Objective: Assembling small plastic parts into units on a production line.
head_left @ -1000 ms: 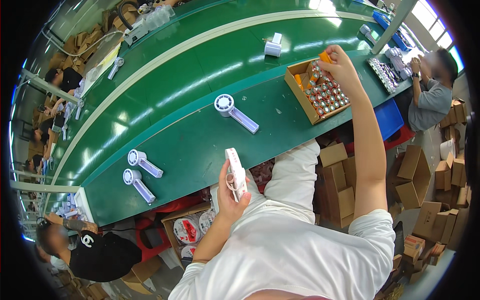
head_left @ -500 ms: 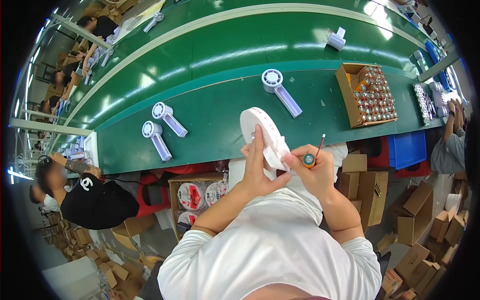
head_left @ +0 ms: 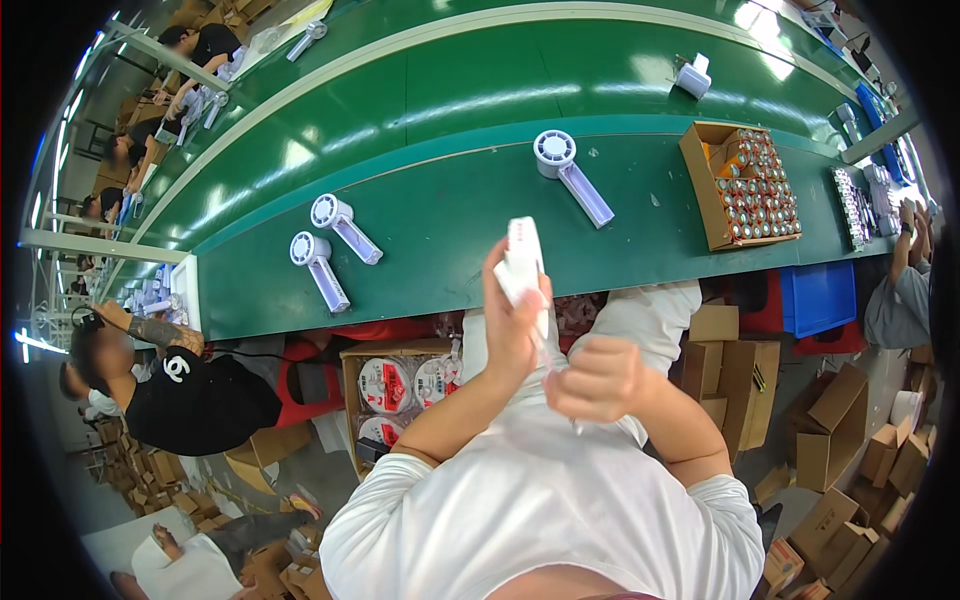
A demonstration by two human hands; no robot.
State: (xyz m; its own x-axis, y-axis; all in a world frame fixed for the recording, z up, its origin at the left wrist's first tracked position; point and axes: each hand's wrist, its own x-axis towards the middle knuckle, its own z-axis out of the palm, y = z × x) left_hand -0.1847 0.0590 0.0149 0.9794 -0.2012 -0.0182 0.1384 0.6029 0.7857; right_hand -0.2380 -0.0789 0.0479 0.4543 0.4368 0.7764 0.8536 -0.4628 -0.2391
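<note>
My left hand point(head_left: 512, 335) is closed around a white roll of tape or labels point(head_left: 524, 250), which stands nearly edge-on above my lap. Lower and to the right is my right hand point(head_left: 600, 380), a fist blurred by motion. A thin, pale strip point(head_left: 545, 352) seems to run from the roll toward that fist. What lies inside the right fingers is hidden. Beyond the roll on the green table point(head_left: 440, 240) lies a white handheld fan point(head_left: 585, 195) with an open handle. Two similar fans, one point(head_left: 358, 240) behind the other point(head_left: 328, 288), lie to the left.
An open cardboard box point(head_left: 705, 200) of orange-wrapped cylindrical cells stands at the right. A white fan part point(head_left: 692, 80) rests on the green belt point(head_left: 480, 80). Beneath the table are a blue bin point(head_left: 818, 300) and a carton point(head_left: 350, 400) of rolls. A co-worker point(head_left: 200, 400) sits at left.
My right hand has moved down, away from the roll, and closed into a fist. The cell with a red lead is no longer visible. My left hand has turned the roll edge-on.
</note>
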